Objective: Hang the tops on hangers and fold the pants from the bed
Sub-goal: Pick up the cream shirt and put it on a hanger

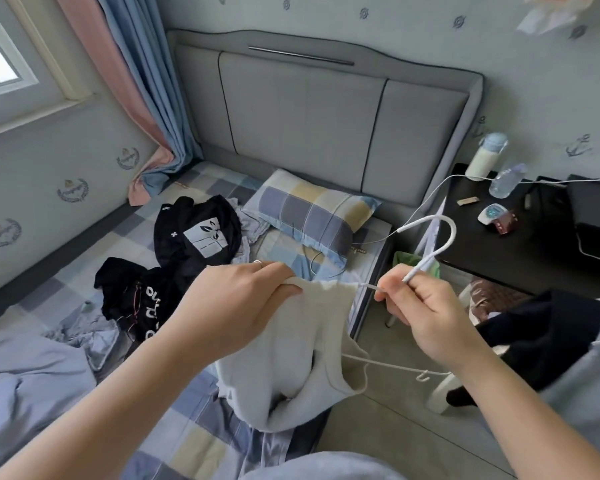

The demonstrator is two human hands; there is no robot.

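Covering the left of view, the bed (174, 441) carries two black tops (194, 233), one beside the pillow (312, 216), one nearer the person. White top (291, 358) hangs over the bed's right edge, held up between both hands. Left hand (236, 306): fingers curled, gripping the white top's upper edge. Right hand (426, 317): fingers curled, pinching the hanger (444, 233) at its neck, below the hook; one hanger arm enters the white top.

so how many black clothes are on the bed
2: black garment with a white graphic beside the pillow, black garment with white lettering near the left hand. Others may be hidden.
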